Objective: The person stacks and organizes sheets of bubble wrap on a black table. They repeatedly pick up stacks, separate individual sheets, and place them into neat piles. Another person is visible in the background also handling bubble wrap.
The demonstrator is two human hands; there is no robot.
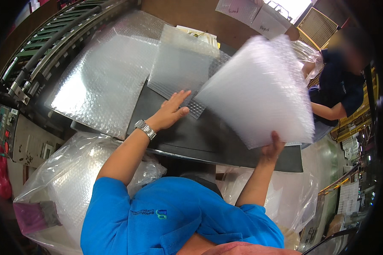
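Observation:
My right hand [272, 148] grips the lower edge of a thick stack of bubble wrap sheets [259, 93], its thumb against the near face. The stack is raised and tilted over the right half of the dark table [191, 138]. The fingers behind it are hidden. My left hand [172, 112], a metal watch [145, 129] on its wrist, is open with fingers stretched out. Its fingertips are beside the near edge of a smaller pile of bubble wrap [178, 63]; whether they touch it I cannot tell. Larger bubble wrap sheets [106, 80] lie flat to the left.
Green conveyor rollers [55, 32] and a control box [25, 140] stand at the left. Clear plastic bags [72, 178] holding bubble wrap sit below the table's front. A co-worker in dark clothing [340, 89] is close at the right. Two labelled sheets [270, 21] hang at the back.

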